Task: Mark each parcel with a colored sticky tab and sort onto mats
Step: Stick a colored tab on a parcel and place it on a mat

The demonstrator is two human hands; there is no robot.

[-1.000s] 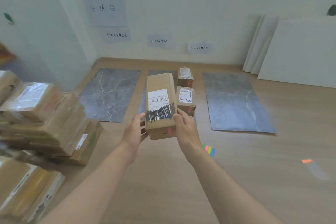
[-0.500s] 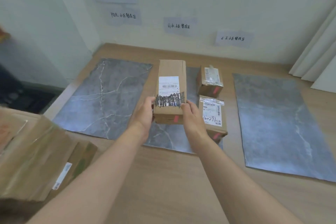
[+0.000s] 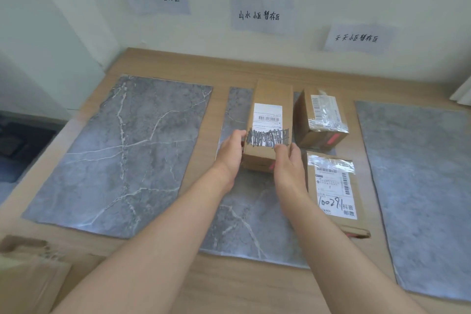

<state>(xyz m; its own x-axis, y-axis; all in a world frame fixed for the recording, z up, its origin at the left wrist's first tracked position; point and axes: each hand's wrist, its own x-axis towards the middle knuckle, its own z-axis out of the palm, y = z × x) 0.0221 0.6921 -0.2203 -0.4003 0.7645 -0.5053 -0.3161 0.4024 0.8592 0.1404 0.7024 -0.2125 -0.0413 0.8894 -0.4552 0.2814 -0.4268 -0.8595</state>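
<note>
1. Head view: the long parcel (image 3: 270,115) is straight ahead of the person, over the middle mat (image 3: 244,224). Its long axis runs away from the person toward the wall, scribbled-over label facing up.
2. Both hands hold its near end. The left hand (image 3: 230,153) grips the near left edge, fingers curled round the side. The right hand (image 3: 290,163) grips the near right corner, fingertips on the top face. Neither hand is plainly nearer, and the far end sticks out unsupported.
3. A pink tab (image 3: 271,166) shows on the near end face between the hands, so marking looks done and setting down seems to be the step in hand.
4. Whether the underside already touches the mat, I cannot tell.
5. Just to the right, on the same mat, lie the far parcel (image 3: 319,120) and the near parcel (image 3: 334,194). The right hand is close beside the near one's far left corner, so I'd judge the drop should go straight down or slightly left.
</note>
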